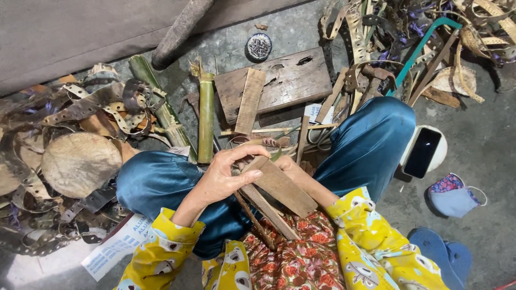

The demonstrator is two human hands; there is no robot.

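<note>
I sit cross-legged in blue satin trousers (371,145) and yellow sleeves. My left hand (226,174) rests its fingers on the top of a flat brown wooden slat (285,188) held over my lap. My right hand (293,164) grips the same slat from beneath and is mostly hidden behind it. A second, narrower slat (269,212) and a thin stick lie under the first, slanting down toward my floral lap cloth (301,258).
On the concrete floor ahead lie a dark wooden block (290,80), a pale slat (250,102), a green bamboo section (206,118) and a round tin of nails (259,46). Punched strip scraps (80,113) heap at left and top right. A phone (422,152), cloth mask (454,196) and blue sandal (441,258) sit at right.
</note>
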